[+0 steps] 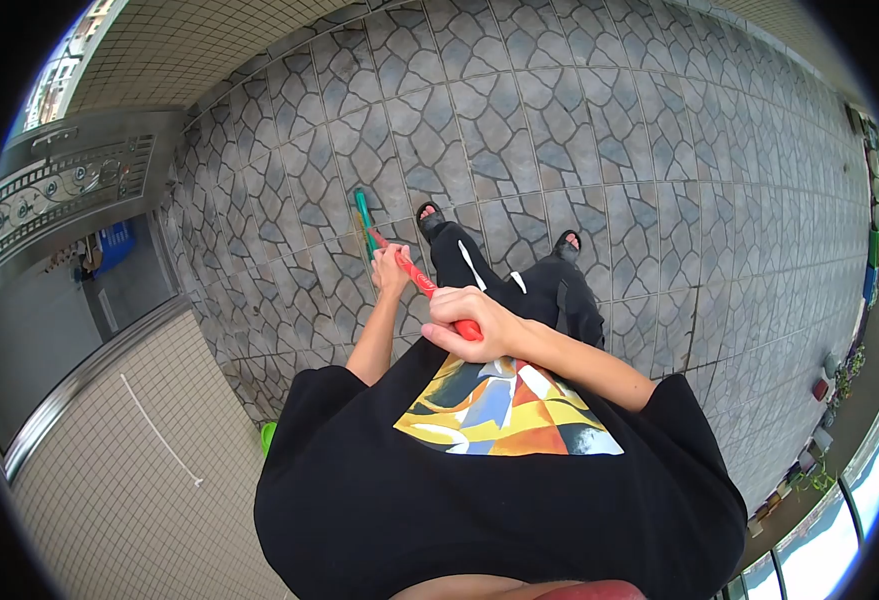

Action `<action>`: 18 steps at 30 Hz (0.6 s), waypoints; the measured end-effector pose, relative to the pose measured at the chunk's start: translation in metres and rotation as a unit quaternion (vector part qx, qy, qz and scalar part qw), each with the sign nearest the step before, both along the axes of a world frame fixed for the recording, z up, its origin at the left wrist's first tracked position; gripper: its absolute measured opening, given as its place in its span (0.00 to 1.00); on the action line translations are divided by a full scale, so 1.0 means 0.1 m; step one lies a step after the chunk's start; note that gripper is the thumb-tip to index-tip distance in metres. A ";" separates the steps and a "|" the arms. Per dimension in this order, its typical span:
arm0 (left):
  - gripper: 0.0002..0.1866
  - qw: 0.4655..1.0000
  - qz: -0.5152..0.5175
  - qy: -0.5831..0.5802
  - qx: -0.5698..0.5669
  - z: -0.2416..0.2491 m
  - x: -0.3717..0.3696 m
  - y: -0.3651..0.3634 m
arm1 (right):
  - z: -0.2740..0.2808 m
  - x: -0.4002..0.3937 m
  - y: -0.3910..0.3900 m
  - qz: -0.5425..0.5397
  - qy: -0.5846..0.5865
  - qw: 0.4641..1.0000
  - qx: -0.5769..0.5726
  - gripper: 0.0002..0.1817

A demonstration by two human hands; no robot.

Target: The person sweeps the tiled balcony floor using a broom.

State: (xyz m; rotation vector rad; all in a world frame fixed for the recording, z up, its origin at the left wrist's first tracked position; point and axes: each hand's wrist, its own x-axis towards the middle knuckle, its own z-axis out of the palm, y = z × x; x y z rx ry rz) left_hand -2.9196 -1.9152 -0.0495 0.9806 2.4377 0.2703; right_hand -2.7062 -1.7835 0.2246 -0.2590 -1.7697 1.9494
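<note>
A broom with a red handle (417,275) slants down and away from my body to its green head (361,205) on the stone-patterned floor. My left hand (390,268) is wrapped round the lower part of the handle that shows. Nearer to my chest, my right hand (473,318) is closed round the upper part, with the rounded red end sticking out below the palm. The green head lies ahead and to the left of my sandalled left foot (429,218). Part of the handle is hidden behind my fingers.
Grey paving (599,130) stretches ahead and to the right. A tiled wall (109,450) and a metal-framed doorway (34,340) stand on the left. Potted plants (844,375) line the right edge. A bright green object (268,437) shows partly beside my left sleeve.
</note>
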 end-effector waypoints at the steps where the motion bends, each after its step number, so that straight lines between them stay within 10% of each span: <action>1: 0.14 1.000 0.010 0.002 0.001 -0.01 0.26 0.09 | 0.01 0.24 0.02 -0.005 0.002 1.000 0.024 0.16; 8: 0.11 0.953 -0.059 -0.071 0.289 -0.40 2.16 1.28 | 0.49 1.88 0.36 -0.106 -0.063 0.986 0.108 0.16; 18: 0.13 0.937 -0.176 -0.187 0.237 0.59 3.85 1.92 | 0.99 2.64 0.41 -0.135 -0.052 0.962 0.231 0.19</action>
